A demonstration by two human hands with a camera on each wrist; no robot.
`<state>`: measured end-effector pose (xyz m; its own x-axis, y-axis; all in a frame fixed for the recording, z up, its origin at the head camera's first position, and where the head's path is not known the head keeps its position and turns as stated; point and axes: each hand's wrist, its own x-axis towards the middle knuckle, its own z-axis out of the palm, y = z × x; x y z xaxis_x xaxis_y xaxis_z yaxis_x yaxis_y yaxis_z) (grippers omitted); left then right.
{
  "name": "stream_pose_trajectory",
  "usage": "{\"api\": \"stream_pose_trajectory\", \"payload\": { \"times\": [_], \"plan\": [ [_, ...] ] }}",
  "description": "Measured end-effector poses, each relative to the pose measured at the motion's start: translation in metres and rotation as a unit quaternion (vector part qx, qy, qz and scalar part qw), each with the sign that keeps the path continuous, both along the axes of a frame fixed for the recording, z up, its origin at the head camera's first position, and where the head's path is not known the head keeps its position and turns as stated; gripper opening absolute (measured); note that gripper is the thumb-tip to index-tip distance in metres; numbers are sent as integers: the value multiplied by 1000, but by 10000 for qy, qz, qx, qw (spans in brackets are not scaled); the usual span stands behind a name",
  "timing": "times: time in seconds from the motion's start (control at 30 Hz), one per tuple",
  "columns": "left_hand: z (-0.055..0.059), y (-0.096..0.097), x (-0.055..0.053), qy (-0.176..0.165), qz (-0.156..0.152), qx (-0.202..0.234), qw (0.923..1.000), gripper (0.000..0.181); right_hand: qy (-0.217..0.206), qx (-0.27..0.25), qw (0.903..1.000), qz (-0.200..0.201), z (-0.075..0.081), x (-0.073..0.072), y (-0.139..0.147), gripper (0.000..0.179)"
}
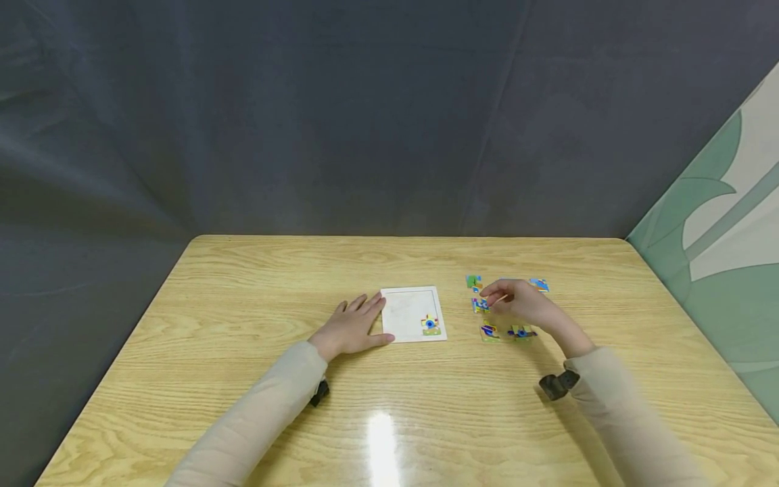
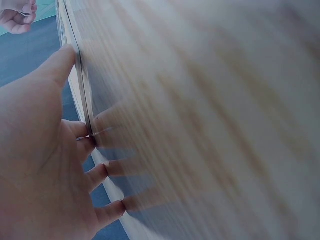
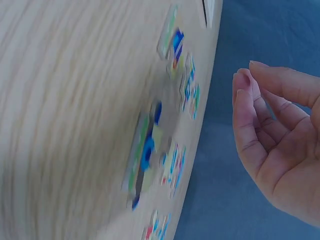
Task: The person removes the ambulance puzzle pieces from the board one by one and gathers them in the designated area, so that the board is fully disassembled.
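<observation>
My left hand (image 1: 349, 329) lies spread on the wood table, its fingertips and thumb at the left edge of a white square puzzle board (image 1: 404, 311). One puzzle piece with a blue, yellow and red picture (image 1: 430, 325) sits in the board's lower right corner. Over the loose pieces to the right hovers my right hand (image 1: 525, 302), fingers loosely bent and thumb close to the index fingertip. Between those fingertips (image 3: 243, 80) nothing shows in the right wrist view. Below it lies a puzzle piece with a blue propeller shape (image 3: 146, 152); the hand hides part of the group in the head view.
Several loose pieces lie right of the board: a green one (image 1: 473, 281), a blue-and-purple one (image 1: 480, 305), a yellow-and-blue one (image 1: 489, 331) and a blue one (image 1: 539, 285). Dark cloth (image 1: 365, 135) hangs behind the wood table (image 1: 274, 270).
</observation>
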<state>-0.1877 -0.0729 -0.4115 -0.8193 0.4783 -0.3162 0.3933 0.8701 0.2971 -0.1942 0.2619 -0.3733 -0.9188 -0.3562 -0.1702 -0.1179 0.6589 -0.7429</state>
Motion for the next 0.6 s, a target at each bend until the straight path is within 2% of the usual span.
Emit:
{"api": "stream_pose_trajectory", "payload": {
  "times": [0.6],
  "plan": [
    [-1,0,-1,54,-12,2,10000,81,-76,-198,9980,595,-13,-8,-49,32]
  ]
}}
